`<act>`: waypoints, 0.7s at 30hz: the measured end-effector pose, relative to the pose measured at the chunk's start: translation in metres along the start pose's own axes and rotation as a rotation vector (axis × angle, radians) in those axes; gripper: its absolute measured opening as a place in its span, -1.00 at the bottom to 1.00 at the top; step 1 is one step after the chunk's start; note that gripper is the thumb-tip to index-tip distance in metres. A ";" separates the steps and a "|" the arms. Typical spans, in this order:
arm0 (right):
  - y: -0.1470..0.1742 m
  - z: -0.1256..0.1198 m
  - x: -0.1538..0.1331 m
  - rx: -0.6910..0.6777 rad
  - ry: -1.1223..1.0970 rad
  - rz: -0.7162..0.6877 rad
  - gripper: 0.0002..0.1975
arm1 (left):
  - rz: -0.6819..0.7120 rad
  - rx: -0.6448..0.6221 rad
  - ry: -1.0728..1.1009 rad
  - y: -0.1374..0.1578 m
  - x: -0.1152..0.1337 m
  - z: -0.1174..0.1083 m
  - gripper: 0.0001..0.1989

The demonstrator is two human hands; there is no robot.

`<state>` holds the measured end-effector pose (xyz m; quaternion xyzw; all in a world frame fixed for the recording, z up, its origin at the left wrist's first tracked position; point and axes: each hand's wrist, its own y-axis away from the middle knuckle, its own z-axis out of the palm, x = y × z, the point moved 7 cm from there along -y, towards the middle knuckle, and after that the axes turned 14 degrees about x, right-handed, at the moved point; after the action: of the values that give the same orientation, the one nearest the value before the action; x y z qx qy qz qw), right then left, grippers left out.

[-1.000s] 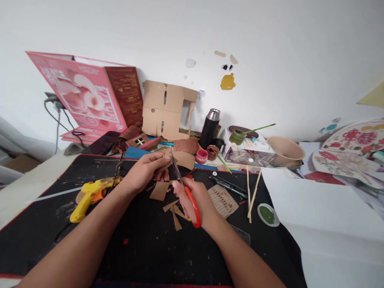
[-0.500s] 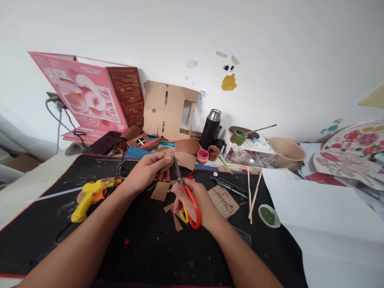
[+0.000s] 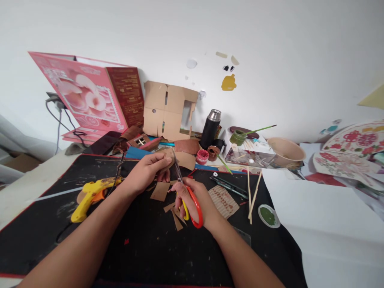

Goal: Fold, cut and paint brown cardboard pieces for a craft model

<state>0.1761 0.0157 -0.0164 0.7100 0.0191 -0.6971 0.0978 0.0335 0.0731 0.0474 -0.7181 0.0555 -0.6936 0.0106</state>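
Between the thumb and fingers of my left hand (image 3: 154, 166) a small piece of cardboard (image 3: 169, 153) is pinched, mostly hidden by the fingertips. My right hand (image 3: 195, 200) is wrapped round the red and yellow handles of the scissors (image 3: 197, 212). Their blades point up and away, touching or very near the edge of the cardboard piece; I cannot tell exactly where they meet it. Below the hands, a square cardboard piece (image 3: 160, 191) and several thin cardboard scraps (image 3: 177, 221) lie on the black mat (image 3: 156, 256).
A yellow glue gun (image 3: 87, 198) lies left of my left arm. Rightward are corrugated cardboard (image 3: 223, 201), wooden sticks (image 3: 254, 196) and a lid with green paint (image 3: 269, 216). Behind stand a black thermos (image 3: 211, 130), a red paint jar (image 3: 202, 156) and a cut cardboard sheet (image 3: 171, 108).
The scissor handles have moved slightly in my right hand, with the yellow loop shifted a little closer to the red one. My left hand stays almost in place.
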 end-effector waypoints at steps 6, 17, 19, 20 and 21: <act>0.001 -0.001 -0.003 0.006 -0.029 -0.006 -0.42 | -0.002 0.009 0.021 0.000 0.001 0.000 -0.59; 0.002 -0.001 -0.005 0.022 -0.033 -0.030 -0.42 | 0.006 -0.039 -0.001 0.002 -0.001 0.002 -0.58; 0.002 -0.001 -0.005 0.020 -0.037 -0.031 -0.42 | 0.005 -0.039 0.008 0.002 -0.001 0.002 -0.58; 0.002 -0.001 -0.006 0.021 -0.035 -0.032 -0.42 | 0.007 -0.039 0.009 0.002 -0.001 0.002 -0.58; 0.003 -0.001 -0.006 0.023 -0.032 -0.034 -0.42 | 0.009 -0.040 0.007 0.002 -0.001 0.002 -0.58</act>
<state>0.1771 0.0140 -0.0102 0.6995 0.0215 -0.7100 0.0779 0.0354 0.0708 0.0463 -0.7154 0.0727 -0.6949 -0.0005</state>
